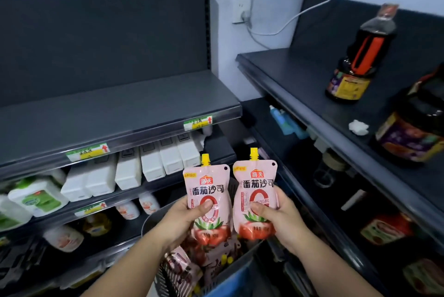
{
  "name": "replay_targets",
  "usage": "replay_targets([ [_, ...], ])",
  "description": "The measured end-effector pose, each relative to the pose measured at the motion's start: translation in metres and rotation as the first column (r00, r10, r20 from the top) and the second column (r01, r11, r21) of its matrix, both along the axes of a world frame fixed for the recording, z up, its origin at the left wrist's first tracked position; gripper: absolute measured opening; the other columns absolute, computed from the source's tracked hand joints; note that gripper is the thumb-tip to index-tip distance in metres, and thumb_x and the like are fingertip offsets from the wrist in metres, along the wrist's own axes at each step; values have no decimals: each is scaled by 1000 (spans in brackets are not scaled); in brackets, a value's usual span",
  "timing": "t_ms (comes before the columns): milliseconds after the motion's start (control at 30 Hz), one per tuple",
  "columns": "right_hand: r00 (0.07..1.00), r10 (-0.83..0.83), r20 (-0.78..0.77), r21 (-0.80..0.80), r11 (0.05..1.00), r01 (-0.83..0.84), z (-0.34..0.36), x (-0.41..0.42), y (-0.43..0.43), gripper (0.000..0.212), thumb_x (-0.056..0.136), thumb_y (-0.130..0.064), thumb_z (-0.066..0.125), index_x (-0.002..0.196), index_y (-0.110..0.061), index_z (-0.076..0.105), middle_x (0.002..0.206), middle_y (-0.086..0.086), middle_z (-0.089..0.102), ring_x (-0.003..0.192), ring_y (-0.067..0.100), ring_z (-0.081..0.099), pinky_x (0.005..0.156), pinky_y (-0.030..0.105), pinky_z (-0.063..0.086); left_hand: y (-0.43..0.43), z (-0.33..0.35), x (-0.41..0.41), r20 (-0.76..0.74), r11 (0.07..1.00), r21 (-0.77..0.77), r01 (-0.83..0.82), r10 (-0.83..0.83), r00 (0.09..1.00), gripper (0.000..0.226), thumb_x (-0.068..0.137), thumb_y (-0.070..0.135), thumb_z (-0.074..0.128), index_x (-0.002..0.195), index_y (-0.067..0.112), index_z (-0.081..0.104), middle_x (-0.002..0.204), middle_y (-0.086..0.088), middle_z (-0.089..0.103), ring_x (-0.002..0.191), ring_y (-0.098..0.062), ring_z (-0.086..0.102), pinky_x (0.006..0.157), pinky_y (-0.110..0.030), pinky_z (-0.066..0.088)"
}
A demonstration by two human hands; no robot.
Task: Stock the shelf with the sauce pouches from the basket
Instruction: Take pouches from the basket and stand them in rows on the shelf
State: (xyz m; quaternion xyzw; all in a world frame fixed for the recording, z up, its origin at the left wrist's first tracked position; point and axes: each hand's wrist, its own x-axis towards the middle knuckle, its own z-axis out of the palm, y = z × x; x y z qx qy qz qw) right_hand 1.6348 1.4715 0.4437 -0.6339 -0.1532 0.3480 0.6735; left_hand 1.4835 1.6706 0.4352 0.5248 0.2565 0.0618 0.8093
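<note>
Pink sauce pouches, two held upright above the basket [153, 222]: the left hand [185, 219] has its grip closed around one pouch [207, 198], the right hand [278, 217] around the other pouch [255, 191]. More pouches lie in the basket, uncountable.

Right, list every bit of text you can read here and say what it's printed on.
"海天" – red logo on left pouch and right pouch.
"番茄沙司" – black characters on both pouches.
Large "0" – both pouches, partly under thumbs.
Shelf price tags: blurred, unreadable.
Dark bottle label: unreadable.
</note>
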Motion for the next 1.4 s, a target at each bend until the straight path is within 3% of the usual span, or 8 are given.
replay_targets([
  [100, 997, -51, 53, 35, 998, 49, 21, 4, -29, 42, 74, -1, 80, 111, -14, 67, 104, 14, 76, 96, 31, 73, 79, 43, 60, -18, 26, 18, 61, 997, 4, 81, -82, 995, 64, 65, 32, 88, 118, 5, 66, 116, -21, 72, 100, -33, 72, 77, -36, 60],
  [233, 986, -125, 111, 96, 989, 115, 54, 6, -70, 52, 63, -15, 89, 110, -17, 67, 105, 15, 76, 94, 33, 74, 73, 40, 60, -52, 61, 41, 135, 983, 96, 156, -168, 977, 29, 74, 27, 79, 102, 19, 77, 113, -17, 74, 98, -29, 74, 79, -36, 60],
  [333, 971, -175, 163, 121, 980, 157, 79, 3, -109, 52, 56, -24, 90, 104, -22, 72, 104, 14, 77, 94, 33, 75, 71, 37, 61, -90, 85, 55, 183, 965, 182, 189, -222, 958, 43, 63, 43, 89, 100, 23, 78, 111, -13, 75, 98, -28, 74, 81, -35, 59],
  [467, 938, -253, 237, 161, 962, 219, 112, -16, -190, 55, 49, -38, 96, 99, -30, 75, 103, 8, 78, 93, 27, 76, 71, 33, 60, -164, 112, 63, 244, 943, 264, 202, -268, 932, 27, 74, 30, 76, 100, 21, 77, 108, -12, 76, 95, -25, 74, 77, -31, 59],
  [633, 886, -360, 291, 194, 929, 314, 141, -56, -313, 49, 58, -33, 93, 102, -33, 72, 107, 7, 77, 96, 27, 75, 72, 32, 61, -280, 143, 56, 302, 907, 305, 291, -382, 874, 29, 69, 32, 77, 95, 20, 79, 103, -13, 77, 88, -24, 75, 72, -29, 59],
  [867, 786, -503, 360, 170, 864, 475, 173, -116, -473, 51, 59, -42, 92, 104, -36, 69, 109, 5, 77, 98, 26, 75, 75, 33, 61, -432, 173, 50, 314, 790, 385, 478, -599, 737, 27, 80, 30, 78, 105, 19, 76, 108, -12, 77, 99, -31, 74, 80, -38, 60],
  [1100, 677, -648, 351, 218, 759, 614, 191, -151, -570, 51, 59, -34, 92, 104, -30, 71, 111, 12, 76, 100, 32, 73, 79, 40, 61, -544, 202, 56, 363, 678, 366, 638, -735, 573, 23, 78, 20, 73, 101, 19, 77, 108, -10, 77, 97, -26, 75, 73, -27, 60],
  [1400, 483, -819, 310, 269, 563, 781, 198, -170, -654, 58, 53, -30, 97, 105, -24, 73, 110, 19, 74, 98, 37, 73, 75, 40, 60, -651, 222, 102, 311, 376, 416, 828, -915, 259, 24, 79, 26, 76, 103, 23, 76, 110, -9, 76, 101, -26, 74, 76, -28, 60],
])
